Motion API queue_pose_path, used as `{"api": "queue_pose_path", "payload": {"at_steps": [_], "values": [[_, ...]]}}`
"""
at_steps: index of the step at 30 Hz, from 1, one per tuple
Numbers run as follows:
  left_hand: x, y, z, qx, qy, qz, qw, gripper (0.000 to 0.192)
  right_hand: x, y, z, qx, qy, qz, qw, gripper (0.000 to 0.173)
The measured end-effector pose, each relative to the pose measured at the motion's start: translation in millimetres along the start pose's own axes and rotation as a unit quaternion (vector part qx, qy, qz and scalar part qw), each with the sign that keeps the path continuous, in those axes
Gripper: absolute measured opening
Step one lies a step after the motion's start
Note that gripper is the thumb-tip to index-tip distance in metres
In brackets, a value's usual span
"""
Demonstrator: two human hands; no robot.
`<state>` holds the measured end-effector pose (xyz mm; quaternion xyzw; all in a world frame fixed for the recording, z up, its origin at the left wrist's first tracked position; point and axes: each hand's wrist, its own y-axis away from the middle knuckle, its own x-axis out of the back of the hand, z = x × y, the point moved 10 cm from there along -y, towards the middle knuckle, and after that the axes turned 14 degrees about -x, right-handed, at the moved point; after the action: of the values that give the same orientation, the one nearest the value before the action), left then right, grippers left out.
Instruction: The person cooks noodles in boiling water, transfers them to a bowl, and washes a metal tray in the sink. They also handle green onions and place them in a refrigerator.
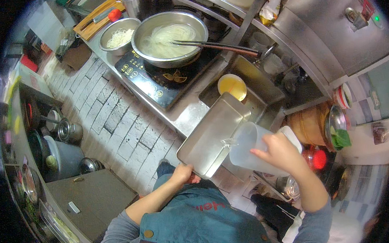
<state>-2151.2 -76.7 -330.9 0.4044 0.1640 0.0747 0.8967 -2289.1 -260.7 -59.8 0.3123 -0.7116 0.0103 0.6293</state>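
Note:
My left hand (186,174) grips the near corner of a rectangular stainless steel pan (210,133), which sits over the edge of a metal sink (275,90). In my right hand (279,150) is a translucent plastic pitcher (251,139), tipped to the left above the pan. Clear liquid runs from its mouth into the pan, whose bottom is bare metal. Beyond the pan's far end, a round yellow-and-white dish (232,86) rests in the sink.
A steel bowl of noodles in liquid (143,50) stands on an induction cooker (143,78), with long chopsticks (227,48) across its rim. A smaller bowl of noodles (108,48), a knife (101,16) and a tomato (114,14) on a cutting board (85,30) lie farther left. Another person (340,229) is at right.

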Motion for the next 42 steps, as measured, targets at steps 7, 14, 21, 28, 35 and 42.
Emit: {"api": "queue_pose_path", "payload": {"at_steps": [7,14,21,28,35,42], "values": [[-5,-3,2,0.031,-0.011,-0.043,0.999,0.035,0,-13,-6,0.004,0.050,0.027,0.998,0.046],[-3,-2,8,0.028,0.012,-0.039,0.999,0.033,9,-15,-7,0.004,0.079,0.026,0.997,0.046],[-1,2,11,0.037,0.006,-0.022,0.999,0.033,12,-13,-1,-0.011,0.075,0.034,0.996,0.045],[11,-3,14,0.002,0.013,-0.010,1.000,0.030,32,0,92,-0.092,-0.107,0.038,0.989,0.039],[32,23,30,-0.027,0.016,0.028,0.999,0.029,-12,-1,237,-0.163,-0.533,0.116,0.822,0.019],[103,119,52,-0.006,0.040,0.076,0.996,0.028,-177,-138,294,-0.245,-0.714,0.155,0.637,0.024]]}}
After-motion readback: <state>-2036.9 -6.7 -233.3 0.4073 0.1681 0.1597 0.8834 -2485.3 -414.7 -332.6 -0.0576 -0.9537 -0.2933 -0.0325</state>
